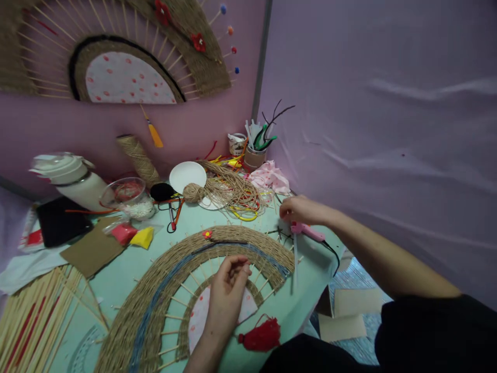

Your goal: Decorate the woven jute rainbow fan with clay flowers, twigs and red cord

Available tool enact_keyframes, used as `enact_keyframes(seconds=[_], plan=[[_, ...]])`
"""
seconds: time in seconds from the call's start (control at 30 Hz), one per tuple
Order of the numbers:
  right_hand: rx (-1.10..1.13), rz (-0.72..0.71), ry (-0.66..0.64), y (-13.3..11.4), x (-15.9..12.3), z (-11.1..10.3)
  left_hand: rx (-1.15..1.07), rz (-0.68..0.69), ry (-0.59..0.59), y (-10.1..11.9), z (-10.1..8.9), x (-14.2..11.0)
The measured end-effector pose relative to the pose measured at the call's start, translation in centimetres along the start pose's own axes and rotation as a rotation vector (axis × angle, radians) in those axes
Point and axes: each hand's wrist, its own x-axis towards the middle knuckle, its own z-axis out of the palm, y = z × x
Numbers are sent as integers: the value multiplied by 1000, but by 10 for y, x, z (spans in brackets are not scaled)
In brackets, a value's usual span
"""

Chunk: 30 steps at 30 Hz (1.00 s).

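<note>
My left hand [227,298] is raised over the fan-shaped twine weaving [155,290], its thumb and fingertips curled together in a pinch; anything between them is too small to make out. Blue yarn and thin sticks run through the weaving, and a small red flower [207,234] with a yellow middle sits on its upper band. My right hand [303,210] reaches to the table's right side, fingers bent downward and closed, just behind a pink glue gun [310,232]. What those fingers hold, if anything, is hidden. Dark twigs [278,233] lie by the gun.
A red tassel [261,335] lies at the front edge. Behind are tangled twine [236,181], a white plate [187,177] and a holder [255,157] with glue sticks and pliers. Bamboo sticks [37,321] and a bottle [73,178] stand left. A finished fan [130,77] hangs on the wall.
</note>
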Motion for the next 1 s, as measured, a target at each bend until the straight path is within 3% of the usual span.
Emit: enact_keyframes(seconds=[0.1,0.27,0.37,0.53,0.6,0.77,0.9,1.0], plan=[[-115,30,-72,-10,-15,22,4,0,-1,-1,0,0],[-211,108,-107,-19,-16,42,20,19,20,-3,-3,3],[-180,162,-70,-20,-16,43,34,32,13,-5,-4,3],[15,196,52,-19,-22,27,49,36,-5,-7,-4,3],[163,167,88,-26,-26,25,42,33,-1,-8,-4,3],[918,143,208,-71,-36,45,-21,13,6,-1,-4,2],[1197,195,282,-111,-40,72,-36,55,-5,6,-5,-1],[1319,209,292,-127,-39,88,-107,43,-22,5,-6,-2]])
